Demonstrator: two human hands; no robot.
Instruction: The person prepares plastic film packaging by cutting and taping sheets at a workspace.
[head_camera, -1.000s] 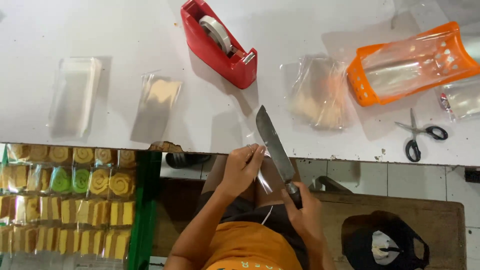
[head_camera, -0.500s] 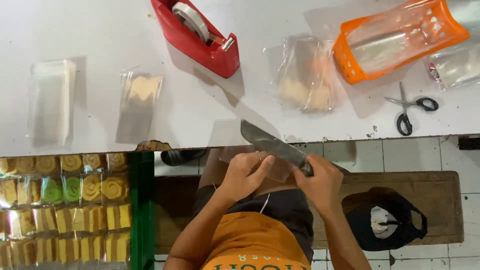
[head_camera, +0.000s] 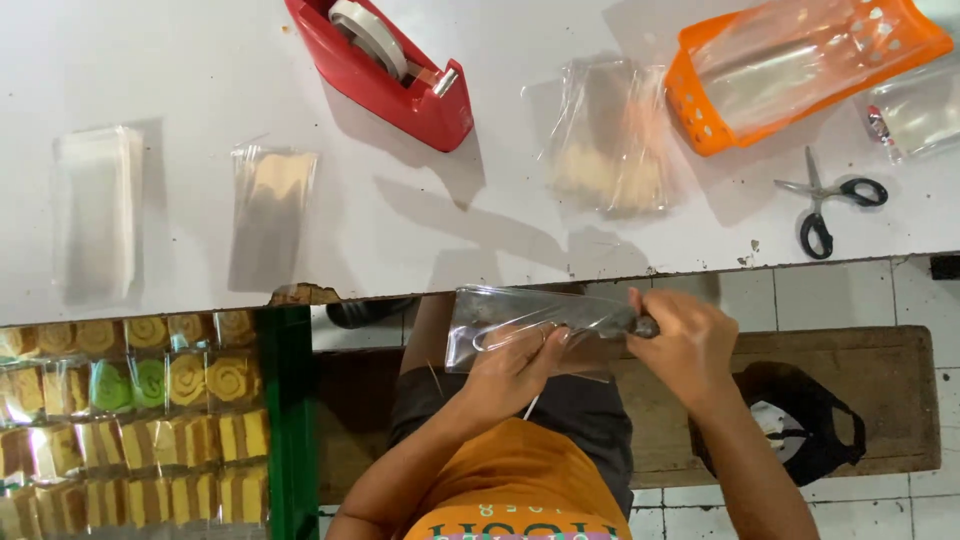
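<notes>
A knife (head_camera: 545, 312) was gripped by the right hand (head_camera: 690, 345); a clear plastic bag (head_camera: 520, 335) around its blade was pinched by the left hand (head_camera: 515, 370)

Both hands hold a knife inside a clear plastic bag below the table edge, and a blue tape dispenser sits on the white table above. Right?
Not quite: the tape dispenser is red, not blue, as the head view shows. The rest stands: left hand and right hand hold the knife in the clear plastic bag below the white table edge.

A small snack-packing workshop: white worktable (head_camera: 200, 60), tape dispenser (head_camera: 385, 65), clear bags (head_camera: 95, 210), wrapped roll cakes (head_camera: 130, 400).
</notes>
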